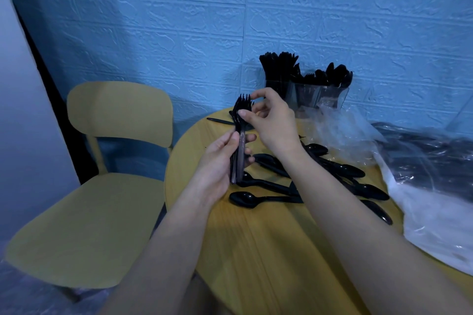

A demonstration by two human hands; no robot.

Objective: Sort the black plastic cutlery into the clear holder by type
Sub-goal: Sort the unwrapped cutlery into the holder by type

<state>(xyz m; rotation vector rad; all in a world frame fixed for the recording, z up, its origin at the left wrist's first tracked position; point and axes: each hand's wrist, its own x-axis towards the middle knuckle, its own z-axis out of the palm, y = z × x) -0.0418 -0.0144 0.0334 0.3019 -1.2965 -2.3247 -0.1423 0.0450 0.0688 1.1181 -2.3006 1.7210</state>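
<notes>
Left hand (217,161): fingers curl round the handles of a stack of forks (240,135), held upright, tines up. Right hand (271,123): thumb and forefinger pinch the fork heads, apparently squaring the stack. The holder (320,96) stands beyond the forks and to their right, at the desk (256,250) far edge, already bearing cutlery; the right hand lies nearer it. The forks' long axis is near vertical, suiting a handle-down drop. Loose spoons (266,198) lie on the desk, nearer than the holder.

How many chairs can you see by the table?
1. A yellow chair stands left of the round wooden table, seat toward it. Others may sit outside the view.
</notes>
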